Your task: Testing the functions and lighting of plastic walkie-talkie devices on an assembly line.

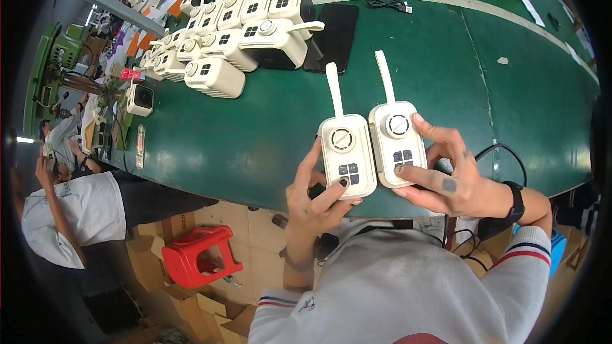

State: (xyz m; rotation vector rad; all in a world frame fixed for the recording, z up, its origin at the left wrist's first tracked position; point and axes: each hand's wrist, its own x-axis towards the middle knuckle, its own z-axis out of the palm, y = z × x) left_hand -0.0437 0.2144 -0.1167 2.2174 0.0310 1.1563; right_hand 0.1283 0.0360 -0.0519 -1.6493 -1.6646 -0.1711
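Observation:
My left hand (317, 194) is closed round a cream device (349, 153) with a wrist strap, a round grille and dark square buttons. My left thumb rests by its lower buttons. Beside it, a matching cream device (400, 143) is gripped in my right hand (456, 175), one finger over its lower left button. Both devices stand side by side near the table's front edge, straps pointing away from me. Their long sides are close together; I cannot tell whether they touch.
Several like devices (224, 48) stand in rows on the green table (255, 146) at the far left. Next to them lies a black phone (333, 35). A coiled black cable (389, 4) lies farther back. Left of me are a red stool (201, 256) and another person (76, 216).

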